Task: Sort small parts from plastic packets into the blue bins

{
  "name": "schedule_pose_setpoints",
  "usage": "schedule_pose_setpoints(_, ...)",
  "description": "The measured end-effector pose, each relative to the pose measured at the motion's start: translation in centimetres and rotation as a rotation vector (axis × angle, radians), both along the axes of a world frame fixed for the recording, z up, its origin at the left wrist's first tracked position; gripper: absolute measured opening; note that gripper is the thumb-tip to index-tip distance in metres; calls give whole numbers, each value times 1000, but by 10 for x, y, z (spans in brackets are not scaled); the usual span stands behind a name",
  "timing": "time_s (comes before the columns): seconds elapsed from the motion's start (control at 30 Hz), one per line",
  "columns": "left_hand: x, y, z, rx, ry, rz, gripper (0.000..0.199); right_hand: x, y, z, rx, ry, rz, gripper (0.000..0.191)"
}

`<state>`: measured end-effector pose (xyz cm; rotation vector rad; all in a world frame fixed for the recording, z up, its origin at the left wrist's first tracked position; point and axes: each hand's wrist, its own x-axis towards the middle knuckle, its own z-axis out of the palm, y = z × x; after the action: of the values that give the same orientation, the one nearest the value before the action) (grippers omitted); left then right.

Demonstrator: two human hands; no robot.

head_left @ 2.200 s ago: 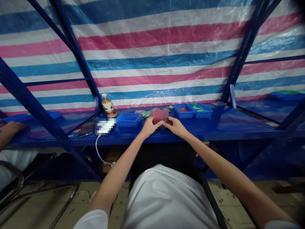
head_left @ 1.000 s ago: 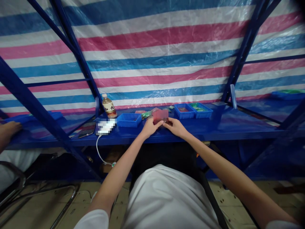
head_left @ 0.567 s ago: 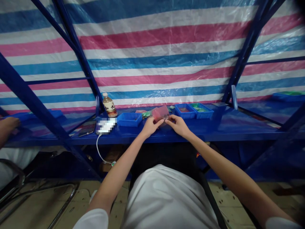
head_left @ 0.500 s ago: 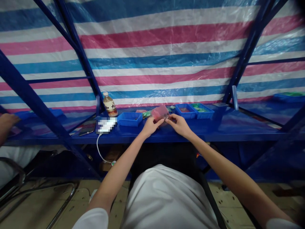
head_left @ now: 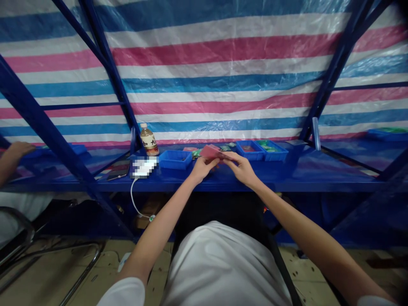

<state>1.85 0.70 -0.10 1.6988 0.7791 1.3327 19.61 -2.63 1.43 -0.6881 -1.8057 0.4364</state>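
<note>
Both hands meet above the blue table (head_left: 280,178), holding a small pink see-through plastic bag (head_left: 209,150). My left hand (head_left: 202,169) pinches its near left edge between thumb and fingers. Across from it, my right hand (head_left: 241,167) grips the right side of the bag, thumb close to the other thumb. The bag is tilted, and whatever is inside it cannot be made out. Just behind lie small green packets (head_left: 196,152), partly covered by the bag and fingers.
A blue bin (head_left: 174,160) stands left of my hands; two more, one with reddish items (head_left: 249,148) and one with green packets (head_left: 269,146), stand right. Further left are a drink bottle (head_left: 149,141), a phone (head_left: 118,172) and a white cable (head_left: 132,197). Another person's hand (head_left: 19,151) shows far left.
The pink bag has tipped from facing me to a flatter, more edge-on angle. Both hands keep hold of it, and the right fingers have shifted over its edge.
</note>
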Motion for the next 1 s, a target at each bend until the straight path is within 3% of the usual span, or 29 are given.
schedule_pose_setpoints(0.1, -1, 0, 0, -22, 74, -21, 40, 17, 4, 14, 14, 121, -169, 34)
schedule_pose_setpoints(0.23, -2, -1, 0, -24, 117, -26, 38, 65, 23, 28, 105, 164, -601, 38)
schedule_pose_setpoints(0.3, -2, -2, 0, -29, 131, -31, 38, 91, 34, 28, 178, 92, -782, 33)
schedule_pose_setpoints(0.4, -2, -2, 1, -37, 138, -39, 38, 117, 47, 17, 238, -126, -896, 30)
schedule_pose_setpoints(0.5, -2, -2, 1, -34, 151, -41, 37, 126, 54, 2, 289, -366, -901, 37)
schedule_pose_setpoints(0.7, -2, -2, 0, -21, 173, -38, 35, 124, 66, -16, 282, -755, -723, 54)
schedule_pose_setpoints(0.8, -2, -2, -2, -19, 184, -38, 35, 119, 68, -20, 260, -803, -660, 56)
schedule_pose_setpoints(1.0, -3, 0, -4, 87, 223, 90, 30, 113, 67, -25, 195, -761, -762, 39)
